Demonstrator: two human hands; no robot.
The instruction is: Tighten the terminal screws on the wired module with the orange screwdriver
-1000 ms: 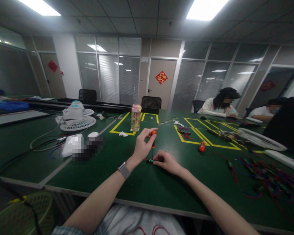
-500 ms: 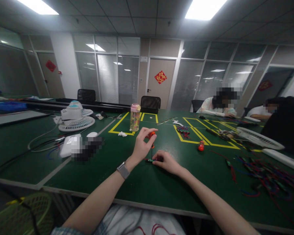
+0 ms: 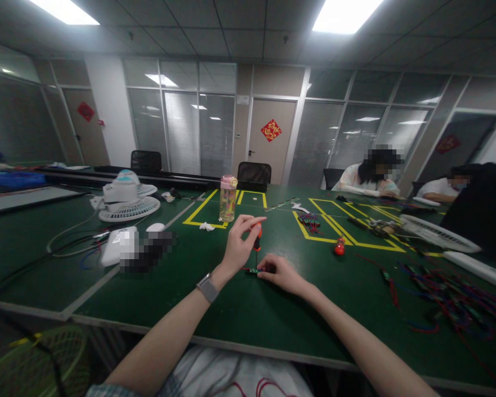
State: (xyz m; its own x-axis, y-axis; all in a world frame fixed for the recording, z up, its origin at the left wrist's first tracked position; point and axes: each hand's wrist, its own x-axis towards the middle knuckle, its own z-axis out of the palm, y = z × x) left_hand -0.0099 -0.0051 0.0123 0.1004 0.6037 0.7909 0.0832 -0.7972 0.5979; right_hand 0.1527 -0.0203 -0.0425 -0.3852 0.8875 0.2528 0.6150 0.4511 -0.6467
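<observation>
My left hand [image 3: 240, 242] is closed around the handle of an orange and black screwdriver [image 3: 258, 240]. The screwdriver stands upright, its thin shaft reaching down to a small green circuit board [image 3: 253, 271] on the table. Fingers of my right hand [image 3: 281, 273] pinch the right end of that board and keep it on the tabletop. Red wire comes off the board's left end. Part of the board is hidden under my right fingertips, and I cannot make out the screwdriver's exact tip.
On the green table [image 3: 231, 320], a bottle [image 3: 228, 199] stands beyond my left hand. A white fan [image 3: 128, 198] is at the left. To the right are a red-orange object [image 3: 339, 247], wired boards [image 3: 309, 221] and a tangle of wires [image 3: 450, 298]. Two people sit at the far right.
The screwdriver handle has turned slightly between my left fingers, showing more of its black part. Both hands stay in nearly the same place.
</observation>
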